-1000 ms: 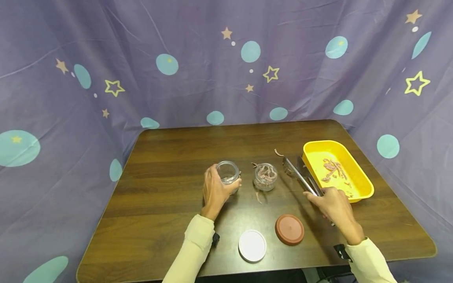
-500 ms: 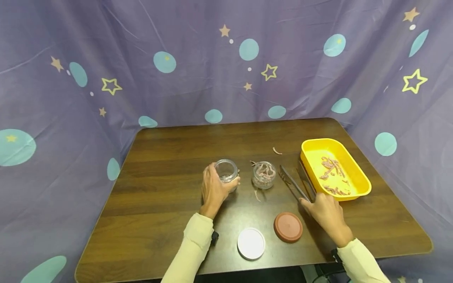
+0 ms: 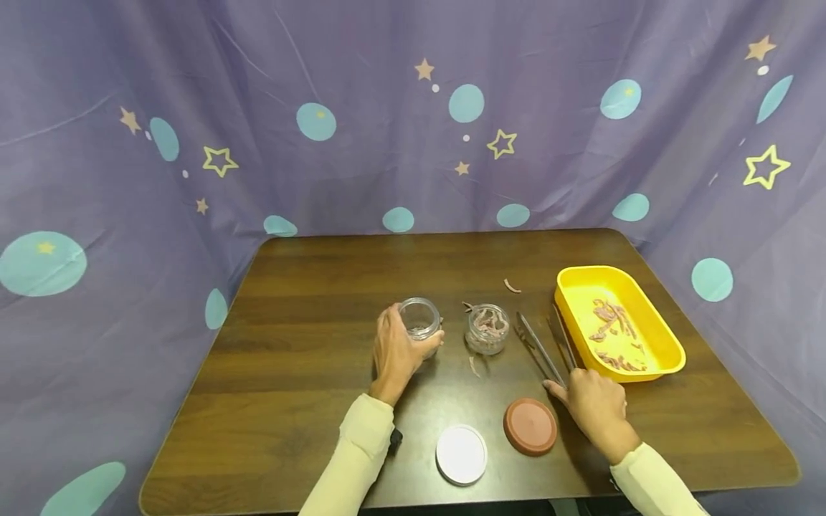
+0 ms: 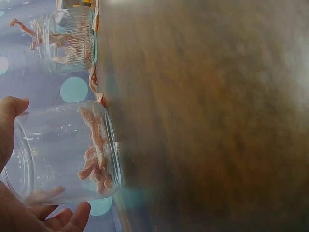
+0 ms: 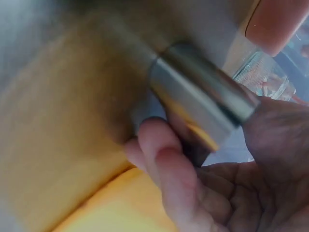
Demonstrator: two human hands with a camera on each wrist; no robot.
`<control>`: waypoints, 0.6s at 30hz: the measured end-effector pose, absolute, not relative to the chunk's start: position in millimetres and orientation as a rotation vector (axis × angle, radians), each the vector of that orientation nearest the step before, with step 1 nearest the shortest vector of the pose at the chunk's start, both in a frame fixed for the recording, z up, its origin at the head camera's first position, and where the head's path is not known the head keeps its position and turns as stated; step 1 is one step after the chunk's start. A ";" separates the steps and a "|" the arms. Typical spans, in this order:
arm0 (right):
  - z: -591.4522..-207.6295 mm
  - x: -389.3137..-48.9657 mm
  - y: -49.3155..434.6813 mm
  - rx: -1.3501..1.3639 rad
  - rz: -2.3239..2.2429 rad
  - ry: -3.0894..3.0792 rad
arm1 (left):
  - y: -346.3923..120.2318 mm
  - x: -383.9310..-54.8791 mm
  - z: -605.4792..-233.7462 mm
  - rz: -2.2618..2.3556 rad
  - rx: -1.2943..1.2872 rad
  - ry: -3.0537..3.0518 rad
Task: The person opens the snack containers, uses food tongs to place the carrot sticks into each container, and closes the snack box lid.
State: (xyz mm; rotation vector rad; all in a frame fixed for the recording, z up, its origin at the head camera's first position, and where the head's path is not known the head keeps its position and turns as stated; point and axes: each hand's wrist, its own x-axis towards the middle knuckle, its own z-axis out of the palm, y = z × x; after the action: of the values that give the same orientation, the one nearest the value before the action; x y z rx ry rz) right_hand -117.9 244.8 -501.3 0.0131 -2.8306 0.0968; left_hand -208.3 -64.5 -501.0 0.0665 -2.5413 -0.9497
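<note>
My left hand point(image 3: 396, 351) grips a wide-mouthed clear glass jar point(image 4: 58, 150) round its side. A few pinkish-brown strips, like dried meat, lie at its bottom point(image 4: 99, 159). To its right stands a second glass jar point(image 3: 487, 340), ribbed near the base and fuller of the same strips. My right hand point(image 3: 595, 412) holds metal tongs point(image 3: 540, 347) near their hinge end, low over the table, their two arms spread apart with nothing between. In the right wrist view the tongs' hinge end point(image 5: 203, 92) sits between thumb and curled fingers.
Right of the tongs is a yellow tray point(image 3: 671, 351) with more strips in it. A white lid point(image 3: 461, 455) and a brown lid point(image 3: 530, 427) lie near the table's front edge. Loose strips lie around the second jar, one strip point(image 3: 512, 286) farther back.
My right hand has drawn the tongs back toward me and lower, beside the tray. The left hand keeps its grip on the jar in the same spot. The head view has shifted slightly.
</note>
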 end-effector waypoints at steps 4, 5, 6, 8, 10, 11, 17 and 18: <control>-496.2 -111.8 245.8 0.003 0.103 -2.890 | -62.3 -206.5 -504.3 -0.949 0.064 -2.546; -493.7 -110.0 246.9 0.010 0.092 -2.871 | -61.8 -206.2 -504.8 -0.948 0.063 -2.544; -490.1 -107.9 247.7 0.014 0.092 -2.840 | -61.2 -205.8 -505.0 -0.940 0.064 -2.547; -481.7 -102.7 249.2 0.028 0.103 -2.753 | -60.7 -205.0 -503.9 -0.938 0.061 -2.558; -473.9 -97.7 248.9 0.050 0.136 -2.648 | -61.2 -204.2 -501.3 -0.940 0.057 -2.576; -470.6 -95.6 247.8 0.077 0.150 -2.598 | -62.0 -204.0 -499.6 -0.943 0.055 -2.587; -467.7 -87.8 234.5 0.414 0.302 -2.455 | -71.1 -199.0 -484.1 -0.956 0.045 -2.616; -469.1 -86.9 232.1 0.476 0.328 -2.456 | -72.9 -196.4 -479.3 -0.935 0.054 -2.596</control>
State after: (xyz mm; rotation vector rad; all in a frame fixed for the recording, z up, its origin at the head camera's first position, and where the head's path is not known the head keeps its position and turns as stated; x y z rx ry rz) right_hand -86.9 232.1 -469.1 0.4760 -2.4556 0.3282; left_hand -196.4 -72.9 -479.3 0.0538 -2.5956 -0.9351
